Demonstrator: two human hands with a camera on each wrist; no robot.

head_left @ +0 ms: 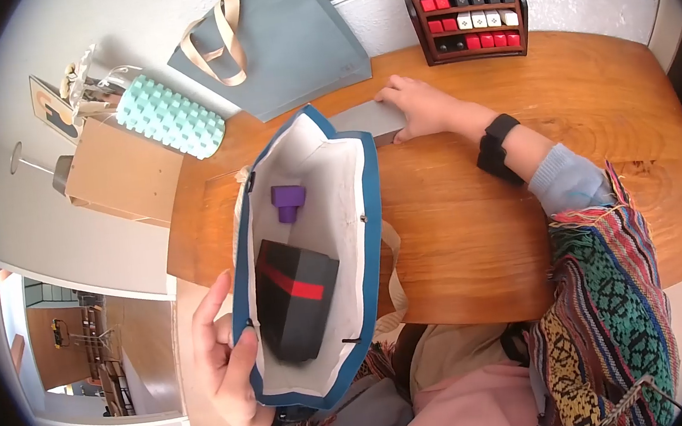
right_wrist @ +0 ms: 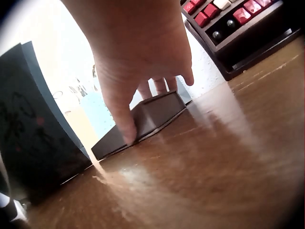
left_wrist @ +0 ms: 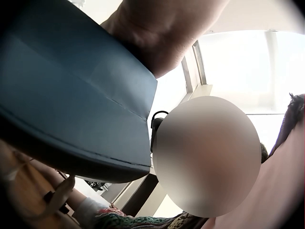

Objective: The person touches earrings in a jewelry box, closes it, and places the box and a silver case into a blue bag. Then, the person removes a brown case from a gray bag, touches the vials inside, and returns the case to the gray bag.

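Near the surface's far edge, the right hand (head_left: 421, 106) grips a flat grey box (head_left: 364, 119); the left hand (head_left: 224, 352) holds the blue bag (head_left: 360, 236) open at the near-left corner.

We see the right hand (right_wrist: 143, 62) gripping a flat grey box (right_wrist: 143, 121) on the wooden table (right_wrist: 214, 162), blue bag (right_wrist: 33, 124) just beside, rack of cubes (right_wrist: 233, 28) behind.
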